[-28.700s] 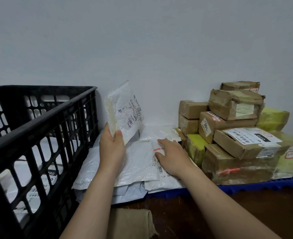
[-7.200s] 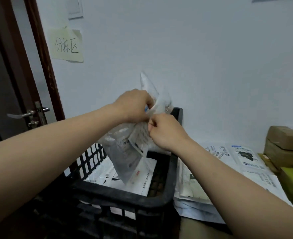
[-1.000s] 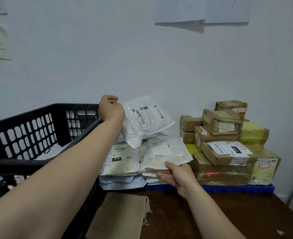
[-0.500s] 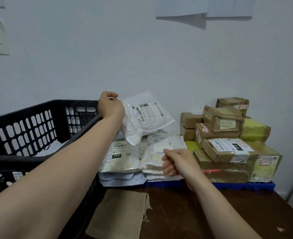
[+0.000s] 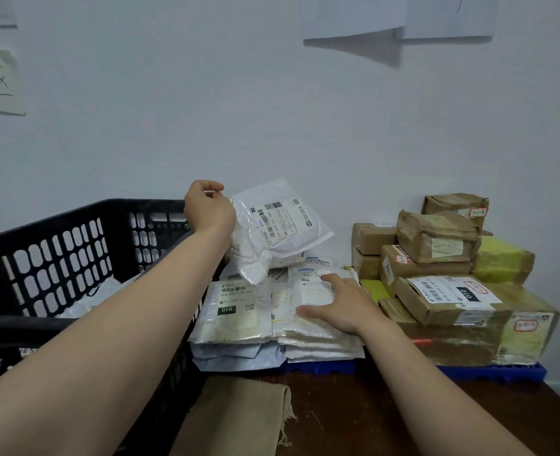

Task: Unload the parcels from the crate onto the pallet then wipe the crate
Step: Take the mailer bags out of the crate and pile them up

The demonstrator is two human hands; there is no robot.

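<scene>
My left hand [image 5: 207, 209] grips the edge of a white plastic mailer [image 5: 273, 228] and holds it up above the stack of flat white mailers [image 5: 239, 311] on the blue pallet [image 5: 321, 366]. My right hand [image 5: 337, 304] lies flat with straight fingers on the top mailer of the right-hand stack [image 5: 311, 291]. The black plastic crate [image 5: 74, 245] stands at the left, with a few white parcels [image 5: 97, 294] showing inside it.
Brown and yellow-taped cardboard boxes [image 5: 453, 284] are piled on the right half of the pallet. A tan cloth [image 5: 235, 419] lies on the dark wooden table in front of the pallet. A white wall with paper notes stands close behind.
My right hand has let go of the stack's front edge and moved up onto the top mailer, fingers straight. My left hand still holds the white mailer up in about the same place.
</scene>
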